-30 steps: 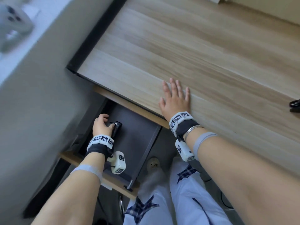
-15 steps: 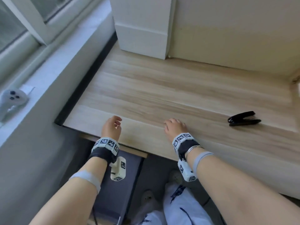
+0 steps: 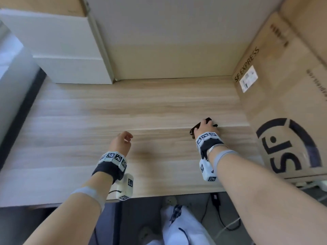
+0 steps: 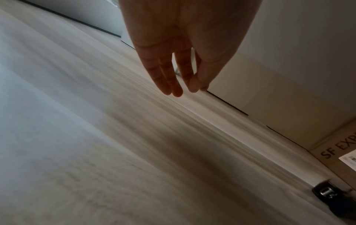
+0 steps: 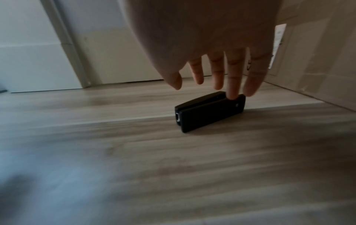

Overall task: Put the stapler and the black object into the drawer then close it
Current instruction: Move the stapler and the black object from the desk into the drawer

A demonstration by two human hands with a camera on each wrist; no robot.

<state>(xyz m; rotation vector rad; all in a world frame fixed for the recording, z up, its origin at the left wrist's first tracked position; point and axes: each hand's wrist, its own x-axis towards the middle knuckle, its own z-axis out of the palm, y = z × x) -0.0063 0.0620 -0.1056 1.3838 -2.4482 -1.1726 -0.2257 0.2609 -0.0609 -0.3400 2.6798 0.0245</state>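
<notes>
A black stapler (image 5: 210, 111) lies on its side on the wooden desk (image 3: 141, 112), towards the right. My right hand (image 5: 212, 88) hangs over it with the fingers spread and straight. One fingertip (image 5: 232, 95) touches its far top edge. In the head view my right hand (image 3: 206, 124) covers most of the stapler (image 3: 193, 131). My left hand (image 3: 126, 137) hovers above the middle of the desk and holds nothing. The left wrist view shows its fingers (image 4: 173, 79) relaxed and the stapler (image 4: 327, 193) far off at the lower right. The drawer and the black object are out of sight.
A large cardboard box (image 3: 283, 103) marked SF EXPRESS stands right of the stapler. A white block (image 3: 62, 55) sits at the back left against the wall. Under the desk's front edge are a power adapter with cables (image 3: 215, 198) and my legs (image 3: 182, 227).
My left hand has come up out of the drawer, leaving the black object there, and now hovers over the desk. My right hand moved right from the desk edge onto the stapler.
</notes>
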